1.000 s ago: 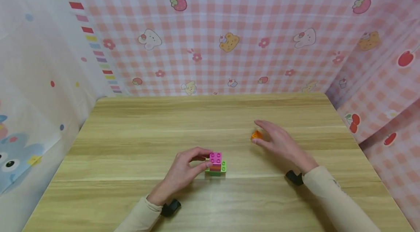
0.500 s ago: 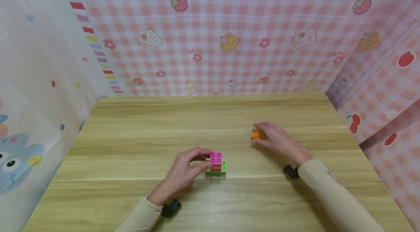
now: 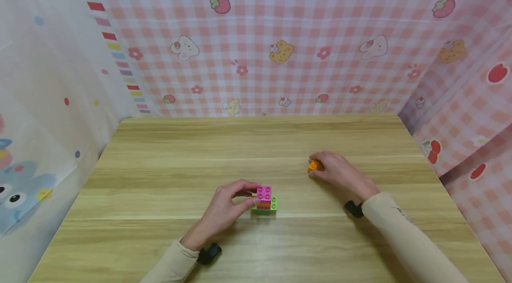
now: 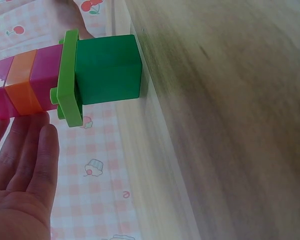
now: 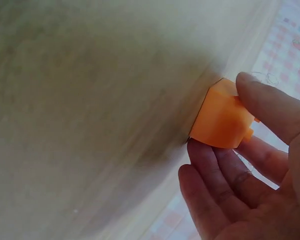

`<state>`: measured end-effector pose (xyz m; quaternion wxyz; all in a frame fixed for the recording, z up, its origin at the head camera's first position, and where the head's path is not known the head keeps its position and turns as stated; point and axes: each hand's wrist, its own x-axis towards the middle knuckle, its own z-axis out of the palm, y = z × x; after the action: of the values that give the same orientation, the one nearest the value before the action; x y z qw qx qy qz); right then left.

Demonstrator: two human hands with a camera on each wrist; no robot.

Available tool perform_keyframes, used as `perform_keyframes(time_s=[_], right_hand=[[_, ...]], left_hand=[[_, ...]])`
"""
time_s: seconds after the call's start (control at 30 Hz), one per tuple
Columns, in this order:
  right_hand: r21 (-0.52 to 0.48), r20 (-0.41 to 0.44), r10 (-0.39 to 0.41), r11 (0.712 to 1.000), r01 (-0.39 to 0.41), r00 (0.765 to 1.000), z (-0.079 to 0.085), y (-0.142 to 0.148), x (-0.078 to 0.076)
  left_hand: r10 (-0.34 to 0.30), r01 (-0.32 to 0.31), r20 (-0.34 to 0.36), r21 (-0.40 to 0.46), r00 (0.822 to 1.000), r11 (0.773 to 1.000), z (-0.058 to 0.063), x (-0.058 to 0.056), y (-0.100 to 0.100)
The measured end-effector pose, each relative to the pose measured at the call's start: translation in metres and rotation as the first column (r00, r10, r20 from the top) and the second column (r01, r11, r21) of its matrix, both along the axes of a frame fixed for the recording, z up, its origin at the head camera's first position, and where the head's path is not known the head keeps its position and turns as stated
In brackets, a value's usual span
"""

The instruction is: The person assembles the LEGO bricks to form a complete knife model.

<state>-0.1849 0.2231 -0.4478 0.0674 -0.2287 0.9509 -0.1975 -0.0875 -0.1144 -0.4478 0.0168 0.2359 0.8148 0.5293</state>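
Near the middle of the table stands a stack of toy building bricks [image 3: 264,198]. In the left wrist view its layers show from the bottom: a dark green brick [image 4: 109,70], a light green plate [image 4: 69,80], then a magenta, an orange and a pink brick. My left hand [image 3: 224,205] holds the stack's upper part between thumb and fingers, from its left side. Farther back and to the right, my right hand [image 3: 340,172] pinches a loose orange brick [image 5: 222,117] between thumb and fingers. That brick rests on the table, with its studs turned toward the palm.
The wooden table [image 3: 160,154] runs back to a pink checked cloth [image 3: 256,29] hanging behind it. A white patterned cloth [image 3: 48,78] hangs on the left. Black wrist straps [image 3: 210,254] sit on both wrists.
The right hand's fingers have closed in on the orange brick and now pinch it; the brick has turned slightly. The left hand and the stack stay in place.
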Motion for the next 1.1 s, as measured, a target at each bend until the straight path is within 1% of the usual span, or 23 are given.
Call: perform_keyframes(time_s=[0.13,0.3,0.57,0.8,1.1], right_hand=[[-0.033,-0.008,-0.015,0.999,0.014,1.000,0.000,0.000,0.003],[-0.105,-0.035,-0.038,0.994,0.034,0.999,0.004,-0.004,0.009],[-0.177,-0.091,-0.036,0.984,0.019,0.995,0.014,-0.010,0.024],[-0.236,-0.143,-0.038,0.972,0.004,0.989,0.017,-0.013,0.034],[-0.295,-0.171,-0.041,0.956,-0.012,0.984,0.027,-0.023,0.045]], left_hand=[[0.001,-0.001,-0.004,0.001,1.000,1.000,0.000,0.000,0.000],[0.002,-0.002,-0.006,0.008,1.000,1.000,-0.002,0.000,-0.001],[0.001,-0.001,0.012,0.012,1.000,1.000,-0.003,0.000,-0.001],[0.003,-0.003,0.027,0.010,1.000,1.000,-0.001,0.001,-0.001],[0.004,-0.005,0.035,0.017,0.999,1.000,-0.002,0.002,-0.001]])
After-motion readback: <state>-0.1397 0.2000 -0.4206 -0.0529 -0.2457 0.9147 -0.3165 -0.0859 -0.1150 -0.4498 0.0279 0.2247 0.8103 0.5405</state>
